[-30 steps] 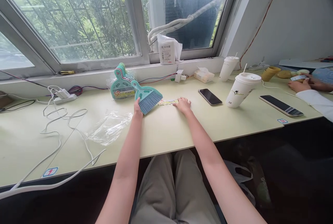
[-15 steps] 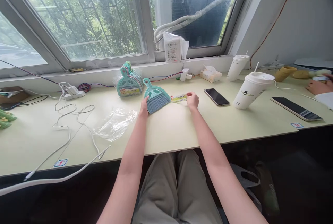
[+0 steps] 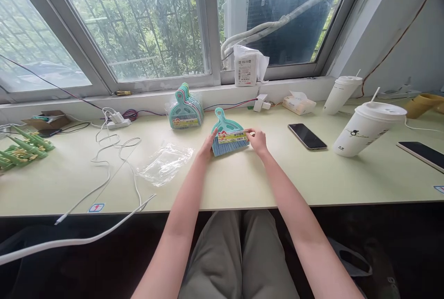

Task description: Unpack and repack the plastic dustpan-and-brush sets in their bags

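Note:
A small teal dustpan with a brush nested in it (image 3: 227,127) is in front of me on the table, handle pointing to the window. My left hand (image 3: 208,145) grips its left edge. Across the bristles lies a printed label strip (image 3: 231,136), yellow and green with a picture at one end. My right hand (image 3: 257,141) pinches the strip's right end at the dustpan's right side. Farther back on the left stands a wrapped stack of similar dustpan sets (image 3: 185,110). A crumpled clear plastic bag (image 3: 166,164) lies to the left of my left forearm.
White cables (image 3: 121,151) trail across the left side of the table (image 3: 239,183). To the right are a phone (image 3: 307,136), a tissue pack (image 3: 299,103), two white lidded cups (image 3: 367,127) and another phone (image 3: 421,154). A power adapter (image 3: 261,103) sits by the sill.
My right hand has brought the label strip leftward from beside the dustpan onto its bristles. My left hand keeps its hold on the dustpan. The view has shifted left.

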### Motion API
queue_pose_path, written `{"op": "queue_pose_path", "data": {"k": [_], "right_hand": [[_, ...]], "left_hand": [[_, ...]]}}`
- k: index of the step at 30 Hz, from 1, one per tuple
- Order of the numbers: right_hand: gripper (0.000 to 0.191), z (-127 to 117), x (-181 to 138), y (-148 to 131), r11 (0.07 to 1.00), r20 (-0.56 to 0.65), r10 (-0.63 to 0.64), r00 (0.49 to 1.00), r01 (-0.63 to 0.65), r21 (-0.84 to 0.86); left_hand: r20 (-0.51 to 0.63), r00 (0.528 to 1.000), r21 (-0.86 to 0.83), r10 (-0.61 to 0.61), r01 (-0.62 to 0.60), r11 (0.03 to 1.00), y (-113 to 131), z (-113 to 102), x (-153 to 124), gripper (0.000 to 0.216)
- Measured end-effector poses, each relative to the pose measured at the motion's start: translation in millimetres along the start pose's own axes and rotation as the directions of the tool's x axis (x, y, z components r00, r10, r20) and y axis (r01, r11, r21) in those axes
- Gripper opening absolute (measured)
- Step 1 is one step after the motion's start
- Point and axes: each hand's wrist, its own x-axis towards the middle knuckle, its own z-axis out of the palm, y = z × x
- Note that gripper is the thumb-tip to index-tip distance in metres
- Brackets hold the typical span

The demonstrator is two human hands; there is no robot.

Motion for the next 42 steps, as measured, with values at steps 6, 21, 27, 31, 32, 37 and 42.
{"op": "queue_pose_path", "data": {"k": [6, 21, 27, 31, 32, 37, 42], "right_hand": [[0.016, 2.0, -3.7, 0.0, 0.977, 0.018, -0.033, 0.999, 0.036, -0.209], [0.020, 23.4, -13.1, -11.4, 0.476, 0.297, 0.260, 0.919, -0.390, 0.788], [0.014, 18.6, -12.5, -2.4, 0.490, 0.265, 0.332, 0.905, -0.405, 0.772], [0.015, 24.3, -16.4, -2.6, 0.523, 0.292, 0.347, 0.891, -0.442, 0.729], [0.016, 25.6, -17.5, -3.3, 0.531, 0.299, 0.348, 0.888, -0.450, 0.718], [0.014, 28.8, -21.1, -4.8, 0.554, 0.322, 0.356, 0.877, -0.476, 0.683], [0.014, 27.2, -19.8, -2.4, 0.551, 0.296, 0.385, 0.874, -0.475, 0.687]], "left_hand": [[-0.033, 0.999, 0.062, 0.023, -0.021, 0.998, -1.4, 1.9, -0.1, 0.053], [-0.074, 0.983, 0.252, 0.168, -0.144, 0.957, 26.9, 25.0, -24.8, 0.044], [-0.251, 0.799, 0.965, 0.546, 0.161, 0.208, 79.0, -49.8, -118.5, 0.041], [-0.553, 0.678, 0.717, 0.484, 0.683, -0.140, 90.7, -118.2, -195.2, 0.043], [-0.614, 0.643, 0.647, 0.458, 0.742, -0.174, 89.4, -130.0, -207.9, 0.044], [-0.733, 0.612, 0.590, 0.296, 0.789, -0.171, 79.3, -153.2, -228.2, 0.037], [-0.692, 0.542, 0.549, 0.478, 0.824, -0.140, 81.2, -159.4, -223.6, 0.039]]}}
